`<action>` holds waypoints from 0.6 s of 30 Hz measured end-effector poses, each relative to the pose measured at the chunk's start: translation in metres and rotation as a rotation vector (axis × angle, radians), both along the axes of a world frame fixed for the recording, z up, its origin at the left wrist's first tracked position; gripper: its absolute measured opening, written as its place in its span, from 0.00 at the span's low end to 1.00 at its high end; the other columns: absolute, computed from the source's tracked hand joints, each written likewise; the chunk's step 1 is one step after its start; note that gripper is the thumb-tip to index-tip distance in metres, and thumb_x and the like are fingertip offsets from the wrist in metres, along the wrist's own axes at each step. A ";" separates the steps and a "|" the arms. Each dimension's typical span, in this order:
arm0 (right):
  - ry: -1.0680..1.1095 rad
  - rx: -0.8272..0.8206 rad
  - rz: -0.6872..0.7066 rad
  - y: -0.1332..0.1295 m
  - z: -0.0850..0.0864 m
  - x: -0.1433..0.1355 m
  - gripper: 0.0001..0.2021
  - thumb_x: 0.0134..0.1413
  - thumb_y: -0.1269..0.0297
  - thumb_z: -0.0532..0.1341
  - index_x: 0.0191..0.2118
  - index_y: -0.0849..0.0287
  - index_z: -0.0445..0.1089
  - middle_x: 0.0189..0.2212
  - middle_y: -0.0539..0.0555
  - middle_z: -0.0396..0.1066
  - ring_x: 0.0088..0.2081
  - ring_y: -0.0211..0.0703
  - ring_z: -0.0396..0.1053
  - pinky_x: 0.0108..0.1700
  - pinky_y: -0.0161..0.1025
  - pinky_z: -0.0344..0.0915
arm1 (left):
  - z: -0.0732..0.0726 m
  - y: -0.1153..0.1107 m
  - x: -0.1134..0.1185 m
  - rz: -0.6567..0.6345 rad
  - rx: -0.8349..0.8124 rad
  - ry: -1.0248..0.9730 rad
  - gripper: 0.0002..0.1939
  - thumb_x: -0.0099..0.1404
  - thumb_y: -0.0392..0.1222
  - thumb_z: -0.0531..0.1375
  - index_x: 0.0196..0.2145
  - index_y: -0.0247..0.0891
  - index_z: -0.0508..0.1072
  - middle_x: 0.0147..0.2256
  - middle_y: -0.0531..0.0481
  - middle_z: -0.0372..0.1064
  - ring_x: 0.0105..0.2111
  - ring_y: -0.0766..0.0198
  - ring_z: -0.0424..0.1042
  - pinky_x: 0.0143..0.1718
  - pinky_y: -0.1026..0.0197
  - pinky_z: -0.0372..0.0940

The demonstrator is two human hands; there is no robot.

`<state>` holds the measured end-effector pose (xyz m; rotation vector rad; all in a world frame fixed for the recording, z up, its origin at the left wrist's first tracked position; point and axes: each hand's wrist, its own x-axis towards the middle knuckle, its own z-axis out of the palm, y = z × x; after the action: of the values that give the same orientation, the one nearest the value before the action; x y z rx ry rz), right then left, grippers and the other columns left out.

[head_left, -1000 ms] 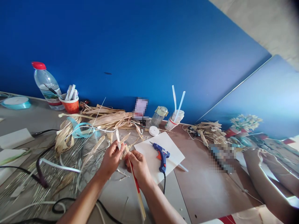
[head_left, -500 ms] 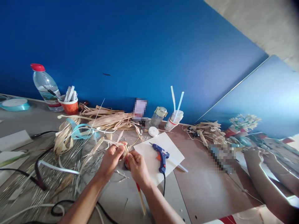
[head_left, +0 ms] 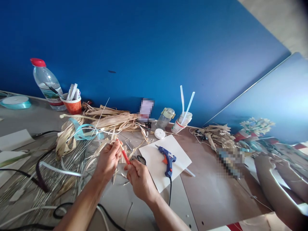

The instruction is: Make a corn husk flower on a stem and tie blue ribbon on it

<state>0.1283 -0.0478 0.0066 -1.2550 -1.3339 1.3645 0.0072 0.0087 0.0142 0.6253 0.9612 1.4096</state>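
Between my hands runs a thin stick (head_left: 125, 157), pale at its upper end and red along the visible middle. My left hand (head_left: 108, 158) is closed near its pale end, with fingertips pinched together. Lower down, my right hand (head_left: 139, 175) is closed round the red part. A strip of dry husk seems to lie at my left fingertips, but it is too small to tell. Black scissor handles (head_left: 141, 159) show just behind my right hand. To the right, a blue glue gun (head_left: 166, 160) lies on a white sheet (head_left: 154, 150).
Dry husk bundles (head_left: 113, 120) lie along the blue partition (head_left: 144, 48). Many thin wires (head_left: 48, 183) and cables cover the left side. A jar (head_left: 165, 118), a cup with glue sticks (head_left: 178, 125) and a bottle (head_left: 48, 85) stand behind. Another person's arms (head_left: 271, 179) are at far right.
My right hand has moved down, away from my left, and now grips the stick's red part. The stick now slants up to my left fingertips. The scissor handles have come into view.
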 end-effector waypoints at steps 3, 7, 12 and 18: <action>-0.154 0.096 -0.021 0.004 0.002 0.001 0.12 0.61 0.59 0.51 0.28 0.57 0.61 0.18 0.45 0.55 0.20 0.34 0.50 0.21 0.32 0.47 | -0.003 -0.008 0.011 -0.088 0.026 0.140 0.17 0.55 0.52 0.63 0.21 0.38 0.66 0.16 0.59 0.53 0.18 0.71 0.51 0.21 0.66 0.52; -0.228 0.161 -0.070 0.011 0.007 0.002 0.13 0.61 0.60 0.49 0.26 0.57 0.59 0.18 0.46 0.56 0.20 0.34 0.51 0.23 0.33 0.49 | -0.010 -0.015 0.021 -0.150 0.043 0.217 0.15 0.55 0.49 0.62 0.20 0.38 0.67 0.18 0.56 0.59 0.20 0.69 0.56 0.21 0.65 0.54; -0.187 0.132 -0.096 0.015 0.010 0.004 0.15 0.61 0.58 0.49 0.23 0.55 0.56 0.16 0.46 0.55 0.19 0.36 0.51 0.22 0.35 0.50 | -0.010 -0.014 0.022 -0.284 0.032 0.158 0.16 0.52 0.51 0.64 0.19 0.36 0.69 0.17 0.55 0.60 0.18 0.68 0.58 0.19 0.65 0.54; -0.070 0.059 -0.039 0.012 0.015 0.003 0.14 0.61 0.58 0.50 0.25 0.54 0.61 0.14 0.48 0.56 0.15 0.38 0.51 0.17 0.37 0.48 | 0.001 -0.006 0.005 -0.076 0.062 -0.159 0.17 0.51 0.51 0.68 0.33 0.36 0.74 0.18 0.60 0.54 0.18 0.73 0.52 0.21 0.69 0.55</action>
<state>0.1311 -0.0361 0.0219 -1.2928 -1.3802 1.2553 0.0121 0.0032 0.0156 0.5800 0.7631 1.4029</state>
